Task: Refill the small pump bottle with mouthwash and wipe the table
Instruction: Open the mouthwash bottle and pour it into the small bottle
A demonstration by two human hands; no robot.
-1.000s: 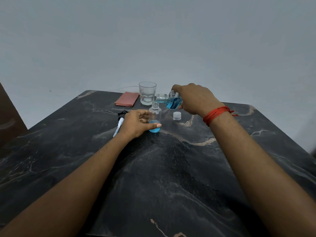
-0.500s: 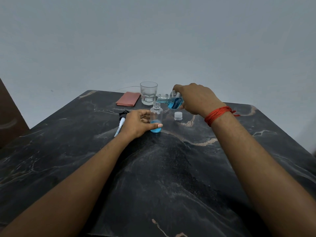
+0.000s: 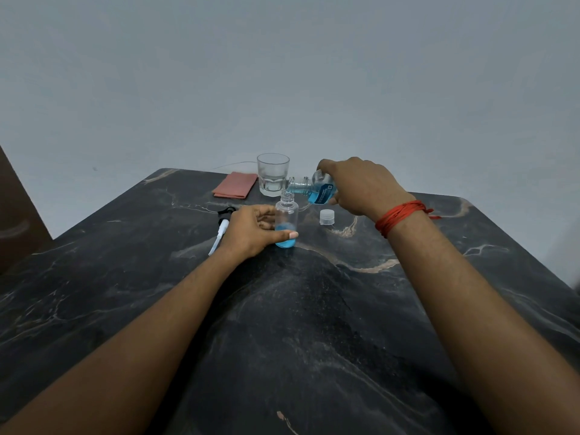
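Observation:
The small clear pump bottle (image 3: 286,219) stands upright on the black marble table (image 3: 314,324), with blue liquid in its lower part. My left hand (image 3: 251,233) grips it low down, thumb across the front. My right hand (image 3: 357,186) holds the blue mouthwash bottle (image 3: 317,188) tipped on its side, its open neck just over the small bottle's mouth. The pump head (image 3: 221,227) with its white tube lies on the table left of my left hand. A white cap (image 3: 326,216) stands right of the small bottle.
A clear drinking glass (image 3: 272,174) stands behind the small bottle near the table's far edge. A folded pink cloth (image 3: 234,189) lies to its left. A brown panel (image 3: 15,215) is at the far left.
The blue level in the small bottle has risen slightly. Both hands keep the same hold and barely move.

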